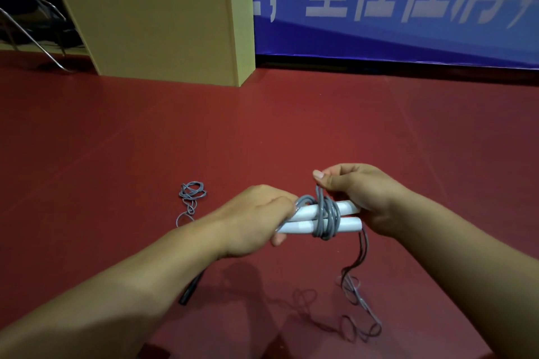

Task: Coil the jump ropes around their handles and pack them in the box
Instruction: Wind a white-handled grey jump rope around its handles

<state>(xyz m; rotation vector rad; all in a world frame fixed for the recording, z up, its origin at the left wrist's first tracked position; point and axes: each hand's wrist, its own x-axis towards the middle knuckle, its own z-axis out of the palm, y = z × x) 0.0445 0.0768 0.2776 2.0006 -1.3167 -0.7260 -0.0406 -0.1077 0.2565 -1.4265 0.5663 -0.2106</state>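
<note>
Two white plastic jump-rope handles (319, 220) are clenched side by side in the left hand (256, 220) while grey cord (325, 217), pinched by the right hand (358, 192), is coiled around them; slack below the handles probably awaits winding.

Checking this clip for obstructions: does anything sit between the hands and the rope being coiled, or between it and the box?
Nothing separates them: the left hand grips the white handles and the right hand pinches the grey rope wound around them. No packing box is identifiable in view, so that path cannot be judged.
</note>
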